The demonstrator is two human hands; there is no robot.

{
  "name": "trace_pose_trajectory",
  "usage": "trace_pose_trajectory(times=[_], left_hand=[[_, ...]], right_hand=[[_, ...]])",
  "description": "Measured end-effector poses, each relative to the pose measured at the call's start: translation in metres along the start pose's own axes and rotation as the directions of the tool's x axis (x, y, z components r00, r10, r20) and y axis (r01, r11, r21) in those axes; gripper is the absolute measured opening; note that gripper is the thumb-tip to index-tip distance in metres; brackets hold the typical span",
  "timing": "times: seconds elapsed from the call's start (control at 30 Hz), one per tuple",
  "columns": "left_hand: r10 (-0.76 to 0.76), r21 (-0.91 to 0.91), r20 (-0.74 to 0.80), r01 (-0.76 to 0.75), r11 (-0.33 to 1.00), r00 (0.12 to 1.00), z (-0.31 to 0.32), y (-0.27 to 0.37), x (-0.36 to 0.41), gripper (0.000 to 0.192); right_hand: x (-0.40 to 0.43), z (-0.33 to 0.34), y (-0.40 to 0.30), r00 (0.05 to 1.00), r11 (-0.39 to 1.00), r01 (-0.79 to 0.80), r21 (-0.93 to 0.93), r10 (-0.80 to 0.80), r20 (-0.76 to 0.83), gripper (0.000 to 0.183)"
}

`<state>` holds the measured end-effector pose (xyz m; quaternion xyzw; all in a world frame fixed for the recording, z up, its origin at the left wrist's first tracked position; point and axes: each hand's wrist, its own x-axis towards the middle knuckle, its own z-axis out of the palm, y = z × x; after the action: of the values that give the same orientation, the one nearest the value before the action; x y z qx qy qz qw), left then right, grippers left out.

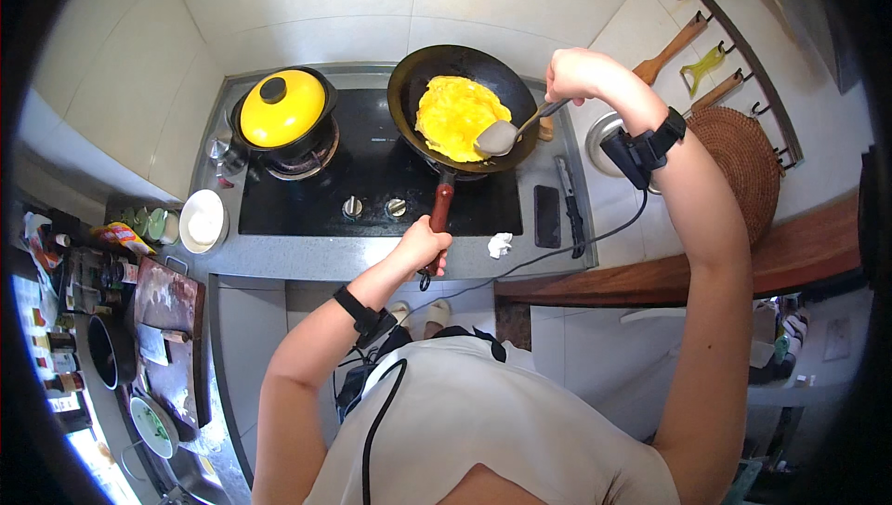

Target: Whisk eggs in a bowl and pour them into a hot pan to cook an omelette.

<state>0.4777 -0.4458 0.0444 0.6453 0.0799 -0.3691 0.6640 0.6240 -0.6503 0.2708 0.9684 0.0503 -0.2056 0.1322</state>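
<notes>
My left hand (422,246) grips the reddish-brown wooden handle (441,209) of a dark wok (460,62) on the right burner. Spread over the wok's bottom is a round, yellow layer of egg (456,111), folded a little at its edges. My right hand (573,76), above the wok's right rim, is closed around the dark handle of a metal wok spatula (497,138). The spatula's blade rests on the lower right part of the egg; whether it reaches under the edge cannot be made out.
A black pot with a yellow lid (284,109) stands on the left burner. Right of the black glass cooktop (369,156) lie a phone (547,216), a knife (571,209) and crumpled tissue (500,245). A black cable (536,259) crosses the counter edge. A cleaver (153,343) lies on the cutting board (167,386).
</notes>
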Motion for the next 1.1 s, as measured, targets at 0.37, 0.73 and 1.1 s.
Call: trace_pose_trajectory(times=[0.37, 0.73, 1.1], left_hand=[[0.026, -0.063, 0.060, -0.022, 0.998, 0.998, 0.011, 0.001, 0.029, 0.021], [0.005, -0.044, -0.023, -0.006, 0.999, 1.000, 0.037, -0.026, 0.043, 0.028], [0.006, -0.059, -0.011, -0.007, 0.998, 1.000, 0.023, -0.025, 0.040, 0.027]], right_hand=[[-0.011, 0.010, 0.016, 0.980, 0.990, -0.103, -0.096, 0.084, -0.182, 0.021], [0.017, -0.003, -0.042, 0.985, 0.899, -0.078, -0.431, 0.003, -0.171, 0.025], [0.087, 0.026, -0.048, 0.986, 0.880, -0.073, -0.470, -0.007, -0.165, 0.026]])
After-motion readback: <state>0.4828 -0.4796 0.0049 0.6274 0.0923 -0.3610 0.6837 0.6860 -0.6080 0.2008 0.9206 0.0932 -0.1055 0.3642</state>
